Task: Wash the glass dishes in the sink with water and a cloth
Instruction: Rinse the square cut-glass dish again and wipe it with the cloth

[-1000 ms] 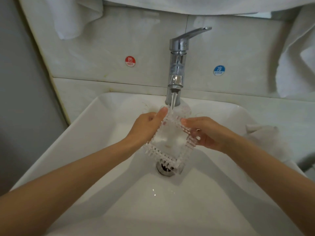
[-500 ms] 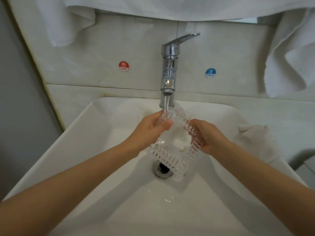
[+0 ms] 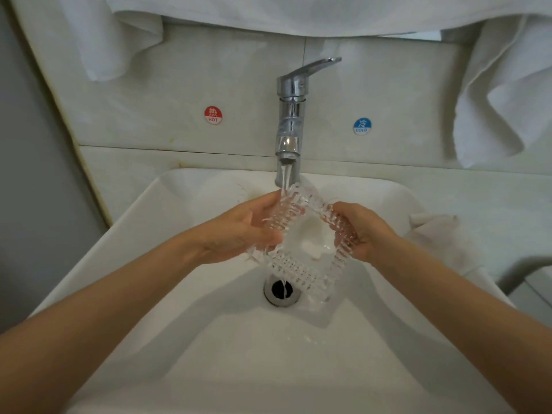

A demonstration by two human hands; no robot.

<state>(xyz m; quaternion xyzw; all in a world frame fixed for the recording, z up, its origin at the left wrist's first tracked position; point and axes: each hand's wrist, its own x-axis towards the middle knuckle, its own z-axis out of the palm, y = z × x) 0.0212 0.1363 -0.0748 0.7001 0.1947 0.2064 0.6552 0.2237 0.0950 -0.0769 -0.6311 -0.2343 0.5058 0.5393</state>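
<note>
The left hand (image 3: 239, 231) curls round the left edge of a square glass dish (image 3: 307, 234), thumb on top and fingers underneath. The right hand (image 3: 364, 234) grips the opposite edge, its fingers wrapped over the ribbed rim. The dish is clear cut glass with a smooth flat centre and a border of closely spaced ridges (almost comb-like), held tilted over the middle of the sink (image 3: 209, 339). Its far corner sits under the water stream (image 3: 285, 177), and its near corner hangs just above the round metal drain (image 3: 279, 289). Water runs off that near corner. The stream falls from a polished chrome faucet (image 3: 291, 115) with a single lever. The basin is smooth white ceramic with rounded corners. A crumpled white cloth (image 3: 430, 231) lies on its right rim. On the tiled wall, a red HOT sticker (image 3: 213, 115) and a blue COLD sticker (image 3: 362, 126) flank the faucet, and soft white towels (image 3: 501, 94) hang above.
</note>
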